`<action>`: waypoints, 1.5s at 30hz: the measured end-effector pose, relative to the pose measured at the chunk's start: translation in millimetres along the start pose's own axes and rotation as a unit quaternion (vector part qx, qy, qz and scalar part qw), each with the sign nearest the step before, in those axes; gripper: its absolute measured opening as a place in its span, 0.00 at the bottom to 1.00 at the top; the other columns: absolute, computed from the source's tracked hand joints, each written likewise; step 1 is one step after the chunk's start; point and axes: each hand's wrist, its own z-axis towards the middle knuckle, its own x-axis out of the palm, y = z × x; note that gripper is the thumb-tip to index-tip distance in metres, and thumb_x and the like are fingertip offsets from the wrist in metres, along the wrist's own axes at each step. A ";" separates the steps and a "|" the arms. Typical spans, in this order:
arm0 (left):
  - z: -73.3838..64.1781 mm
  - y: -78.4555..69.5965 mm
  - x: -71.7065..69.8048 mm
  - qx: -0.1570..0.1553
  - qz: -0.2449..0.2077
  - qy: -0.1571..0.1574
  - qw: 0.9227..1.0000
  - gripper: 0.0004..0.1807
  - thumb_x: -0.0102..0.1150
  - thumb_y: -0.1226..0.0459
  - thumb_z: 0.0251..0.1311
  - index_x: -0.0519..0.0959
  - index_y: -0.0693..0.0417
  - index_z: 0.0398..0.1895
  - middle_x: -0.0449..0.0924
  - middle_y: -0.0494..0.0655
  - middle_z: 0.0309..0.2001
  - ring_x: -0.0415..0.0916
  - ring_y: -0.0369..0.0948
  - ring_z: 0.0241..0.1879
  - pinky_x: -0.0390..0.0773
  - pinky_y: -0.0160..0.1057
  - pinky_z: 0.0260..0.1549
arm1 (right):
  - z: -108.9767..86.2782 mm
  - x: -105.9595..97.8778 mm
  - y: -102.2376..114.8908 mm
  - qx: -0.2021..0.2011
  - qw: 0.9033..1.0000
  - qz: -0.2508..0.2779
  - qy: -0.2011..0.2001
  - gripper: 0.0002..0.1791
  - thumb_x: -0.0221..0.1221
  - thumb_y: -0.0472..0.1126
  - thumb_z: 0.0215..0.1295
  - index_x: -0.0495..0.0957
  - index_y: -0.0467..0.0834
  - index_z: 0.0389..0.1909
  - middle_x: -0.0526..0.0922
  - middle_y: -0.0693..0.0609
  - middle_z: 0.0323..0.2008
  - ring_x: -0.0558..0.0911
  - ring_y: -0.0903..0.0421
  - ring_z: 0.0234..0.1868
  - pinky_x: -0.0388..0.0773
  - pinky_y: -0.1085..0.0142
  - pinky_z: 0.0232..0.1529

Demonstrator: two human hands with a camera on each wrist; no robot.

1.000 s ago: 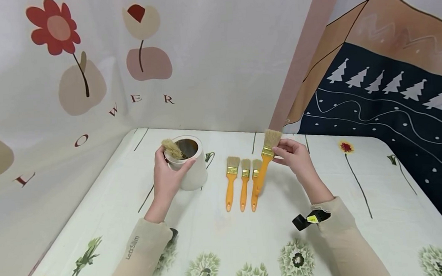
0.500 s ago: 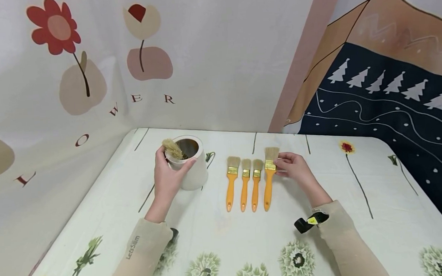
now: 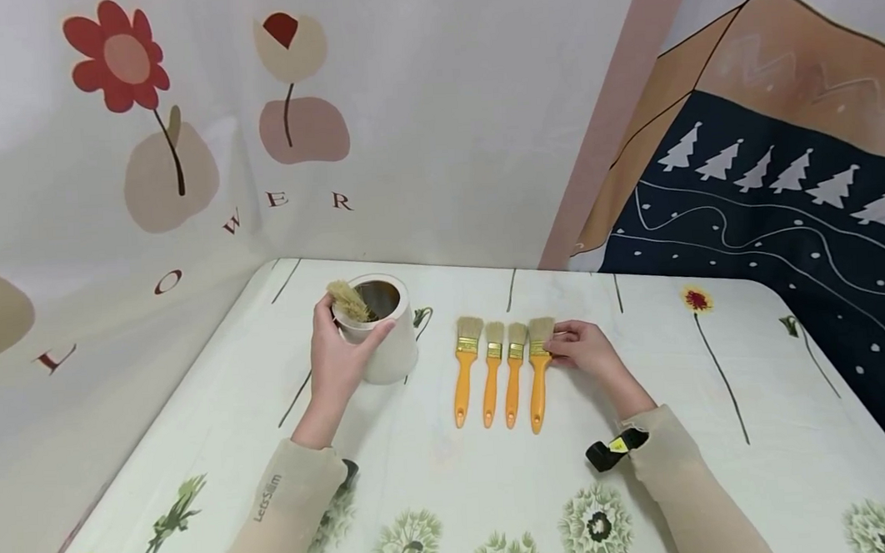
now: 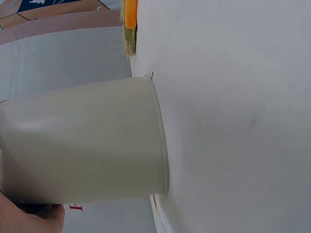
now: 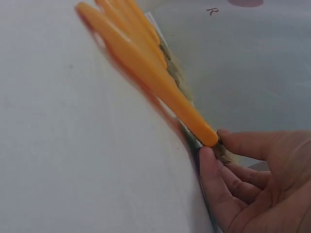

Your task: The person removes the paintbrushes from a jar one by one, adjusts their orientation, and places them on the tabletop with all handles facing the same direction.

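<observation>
My left hand (image 3: pixel 335 353) grips the rim side of an off-white tapered pot (image 3: pixel 392 350), its thumb across the front. Pale bristles of a brush (image 3: pixel 349 301) poke out of the pot's mouth by the fingers; the rest of that brush is hidden. On the right, my right hand (image 3: pixel 583 351) pinches the metal band of a wide paintbrush (image 3: pixel 540 380) with an orange handle. In the right wrist view, thumb and finger meet on either side of that paintbrush (image 5: pixel 160 90). Left of it, more orange-handled paintbrushes lie side by side, among them a narrow one (image 3: pixel 514 385) and a wider one (image 3: pixel 463 376).
A white floral cloth (image 3: pixel 438 477) covers the table. Behind it hangs a pale printed curtain (image 3: pixel 435 143), with a dark tree-patterned cloth (image 3: pixel 769 209) at the right.
My right hand has lowered the wide paintbrush from a tilted position over its neighbour to the row's right end, then drawn it slightly nearer. My left hand stays on the pot.
</observation>
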 end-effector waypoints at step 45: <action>1.3 -1.2 -0.7 0.005 -0.001 0.000 1.000 0.55 0.74 0.50 0.53 0.51 0.58 0.76 0.57 0.57 0.75 0.54 0.52 0.76 0.59 0.54 0.75 | -3.8 2.3 2.5 -0.020 0.993 -0.108 -0.054 0.27 0.57 0.35 0.70 0.65 0.32 0.67 0.74 0.38 0.51 0.81 0.55 0.40 0.85 0.70 0.39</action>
